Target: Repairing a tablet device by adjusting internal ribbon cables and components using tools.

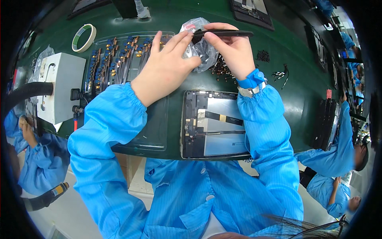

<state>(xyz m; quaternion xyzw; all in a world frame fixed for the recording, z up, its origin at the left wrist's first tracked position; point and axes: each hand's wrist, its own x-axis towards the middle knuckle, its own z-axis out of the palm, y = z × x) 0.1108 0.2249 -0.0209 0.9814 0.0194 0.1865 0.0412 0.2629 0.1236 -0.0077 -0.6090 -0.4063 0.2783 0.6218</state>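
Observation:
A long, slim black tool shaped like tweezers (241,33) is pinched in my right hand (232,49), its narrow end pointing left. My left hand (165,69) reaches in beside it with fingers stretched and apart. The left fingertips meet the tool's end over a clear plastic bag (205,55); whether they touch it, I cannot tell. Some dark small thing shows at that end, too hidden to name. Below my hands lies an opened tablet (225,137) with its inner parts and flat cables exposed. Small dark and copper-coloured parts (221,68) are heaped under my right hand.
To the left, a clear tray (153,137) holds rows of flex cables (109,61). Beyond stand a tape roll (84,38) and a white box (59,87) with a black hose. Small black parts (262,55) and short wires (281,74) lie right. Co-workers sit at both sides.

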